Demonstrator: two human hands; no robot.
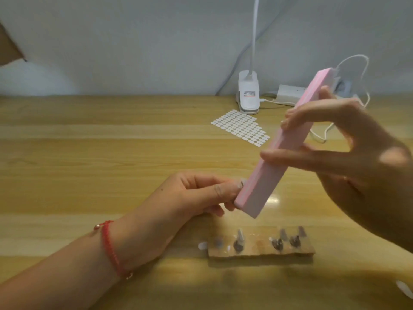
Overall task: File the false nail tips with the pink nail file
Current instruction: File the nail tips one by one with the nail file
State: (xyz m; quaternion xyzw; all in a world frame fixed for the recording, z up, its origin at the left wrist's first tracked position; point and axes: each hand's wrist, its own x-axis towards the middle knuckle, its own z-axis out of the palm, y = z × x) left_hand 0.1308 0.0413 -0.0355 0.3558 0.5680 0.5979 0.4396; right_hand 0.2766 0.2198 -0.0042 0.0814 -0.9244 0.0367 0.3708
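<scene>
My right hand (348, 157) holds the long pink nail file (283, 144) between thumb and fingers, tilted from upper right down to lower left. My left hand (201, 198) pinches a small false nail tip (242, 182) against the file's lower edge; most of the tip is hidden by my fingers. In front of me lies a cardboard strip (260, 253) with several false nail tips (239, 241) standing on it, some dark, some pale.
A sheet of white oval adhesive tabs (241, 128) lies on the wooden table (111, 153). Behind it stand a white clip lamp base (248, 95), a white power adapter (288, 93) and a looping cable (355, 63). A white object (405, 291) sits at the lower right edge.
</scene>
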